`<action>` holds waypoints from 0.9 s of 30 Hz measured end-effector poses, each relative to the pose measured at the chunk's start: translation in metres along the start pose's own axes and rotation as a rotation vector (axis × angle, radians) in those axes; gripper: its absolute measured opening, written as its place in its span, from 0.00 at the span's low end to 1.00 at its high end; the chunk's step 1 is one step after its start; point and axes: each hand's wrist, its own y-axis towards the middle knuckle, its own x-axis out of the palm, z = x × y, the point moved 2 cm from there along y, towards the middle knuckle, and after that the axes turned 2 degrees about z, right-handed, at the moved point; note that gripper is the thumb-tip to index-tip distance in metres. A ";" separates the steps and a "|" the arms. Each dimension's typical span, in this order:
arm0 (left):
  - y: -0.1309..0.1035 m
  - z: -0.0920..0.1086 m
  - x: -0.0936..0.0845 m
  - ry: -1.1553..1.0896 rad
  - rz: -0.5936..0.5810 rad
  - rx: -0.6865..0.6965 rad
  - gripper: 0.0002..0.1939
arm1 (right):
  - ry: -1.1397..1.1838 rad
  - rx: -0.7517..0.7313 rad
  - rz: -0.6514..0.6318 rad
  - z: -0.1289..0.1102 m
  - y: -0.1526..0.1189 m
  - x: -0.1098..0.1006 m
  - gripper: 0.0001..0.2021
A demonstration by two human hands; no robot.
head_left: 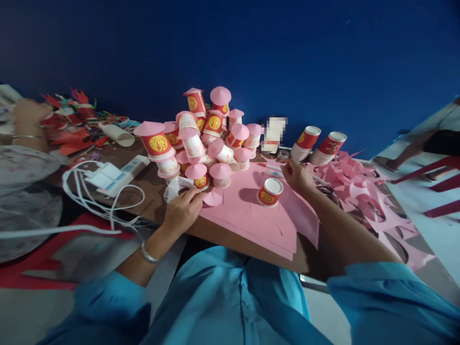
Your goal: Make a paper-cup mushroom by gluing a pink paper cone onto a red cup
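Note:
My left hand [184, 209] is at the table's near edge, its fingers together at a small pink paper cone [213, 198]; whether they grip it is unclear. My right hand [297, 174] reaches to the back beside a red-tipped pen [270, 166], its fingers bent; what they hold, if anything, is too small to tell. Between the hands a red paper cup [270, 192] with a gold emblem stands upside down on stacked pink sheets [251, 215]. Beyond my left hand is a pile of red and white cups with pink cone tops [214, 123].
Two cup stacks [305, 143] stand behind my right hand. Pink cut scraps [362, 191] cover the table's right side. On the left lie a power strip [124, 175] with white cables and a cardboard tube [118, 135]. Another person's arm [30, 122] is at the far left.

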 end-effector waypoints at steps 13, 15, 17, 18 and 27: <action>0.085 0.038 -0.034 -0.435 0.695 0.075 0.09 | 1.007 0.269 0.123 -0.077 -0.003 -0.069 0.21; 0.115 0.052 -0.029 -0.515 0.737 0.123 0.07 | 1.192 0.320 -0.076 -0.094 -0.006 -0.072 0.26; 0.140 0.065 -0.022 -0.547 0.742 0.174 0.05 | 1.363 0.371 -0.208 -0.102 -0.008 -0.069 0.29; 0.150 0.071 -0.017 -0.558 0.732 0.196 0.05 | 1.434 0.402 -0.236 -0.102 -0.007 -0.066 0.29; 0.171 0.086 0.036 -1.562 0.111 -0.286 0.18 | 1.618 0.495 -0.023 -0.073 0.011 -0.040 0.28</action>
